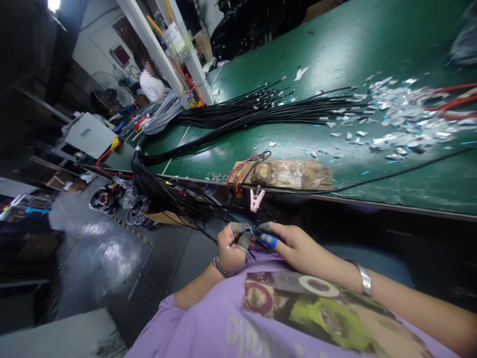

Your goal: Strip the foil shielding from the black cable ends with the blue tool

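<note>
Grip: L hand (pixel 231 251) and R hand (pixel 294 243) are both pinched at the fingertips on one thin blk cable end (pixel 252 228), w/ fine strands splayed between them; exact contact pts are blurred and strand qty can't be read. Cable end is located in front of the torso, just off the near edge of the green bench (pixel 391 176), a smooth, glossy surface. Finger wraps, qty 4 visible: 3 grey, fabric-like (2 on L, 1 on R), plus 1 smooth blue (R). Wrist items, qty 2: metal-link watch (pixel 219 266) on L, broad silver bangle (pixel 365 279) on R. Just beyond grip: 1 pink clothes peg (pixel 257 200) at the bench edge, then 1 rough, worn wood block (pixel 298 174), approx. rectangular, w/ cord and red wire wound at its L end. Left of grip: blk cable bundle (pixel 156 189), flexible, round-section, bent over the edge; qty too high to count, lower ends lost in shadow. Far L: ribbed-looking grey cables (pixel 164 114), partly hidden by a post. Beyond and R of grip: shiny foil scraps (pixel 402 114), thin, crumpled, uncountable. Red cable (pixel 454 104), far R, is cut off by the frame.
</note>
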`<action>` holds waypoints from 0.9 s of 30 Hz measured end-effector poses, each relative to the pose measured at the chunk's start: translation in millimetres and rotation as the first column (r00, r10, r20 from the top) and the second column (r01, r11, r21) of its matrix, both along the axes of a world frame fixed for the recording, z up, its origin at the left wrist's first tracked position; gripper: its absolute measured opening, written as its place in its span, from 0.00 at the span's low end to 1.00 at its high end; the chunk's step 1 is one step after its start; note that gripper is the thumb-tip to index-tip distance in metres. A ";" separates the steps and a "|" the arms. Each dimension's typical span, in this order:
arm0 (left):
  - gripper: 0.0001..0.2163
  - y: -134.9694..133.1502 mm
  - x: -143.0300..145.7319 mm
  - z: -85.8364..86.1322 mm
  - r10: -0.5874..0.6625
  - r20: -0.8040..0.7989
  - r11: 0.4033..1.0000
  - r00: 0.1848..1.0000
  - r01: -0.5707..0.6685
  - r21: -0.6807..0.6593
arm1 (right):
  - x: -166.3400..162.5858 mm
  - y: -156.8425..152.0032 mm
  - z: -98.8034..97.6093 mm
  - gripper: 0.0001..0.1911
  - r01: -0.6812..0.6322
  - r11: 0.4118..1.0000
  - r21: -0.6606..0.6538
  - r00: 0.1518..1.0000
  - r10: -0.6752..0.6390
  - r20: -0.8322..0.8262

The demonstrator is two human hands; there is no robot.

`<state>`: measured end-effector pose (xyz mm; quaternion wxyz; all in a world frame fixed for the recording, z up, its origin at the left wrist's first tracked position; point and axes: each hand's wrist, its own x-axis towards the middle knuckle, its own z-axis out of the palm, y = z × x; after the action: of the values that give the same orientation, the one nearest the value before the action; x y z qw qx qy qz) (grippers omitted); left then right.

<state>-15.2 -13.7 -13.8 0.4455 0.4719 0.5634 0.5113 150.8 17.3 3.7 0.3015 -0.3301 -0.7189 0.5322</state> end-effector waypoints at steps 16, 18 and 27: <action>0.08 -2.3 -14.4 -6.2 0.018 -0.192 0.999 0.981 -0.010 0.046 | -1.2 -0.6 -7.0 0.14 -0.004 1.000 0.004 0.999 0.004 0.039; 0.07 -2.8 -14.4 -6.3 0.040 -0.213 0.998 0.976 -0.027 0.065 | -1.6 -0.6 -6.5 0.15 -0.005 1.000 0.002 0.999 0.005 0.040; 0.07 -3.0 -14.8 -9.3 0.094 -0.209 0.991 0.973 -0.071 0.117 | -2.2 -0.3 -5.7 0.14 -0.008 1.000 0.012 1.000 0.008 0.027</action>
<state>-30.0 -16.7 -23.2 0.3342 0.5239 0.5987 0.5053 148.6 16.9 -2.0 0.2917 -0.3324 -0.7276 0.5245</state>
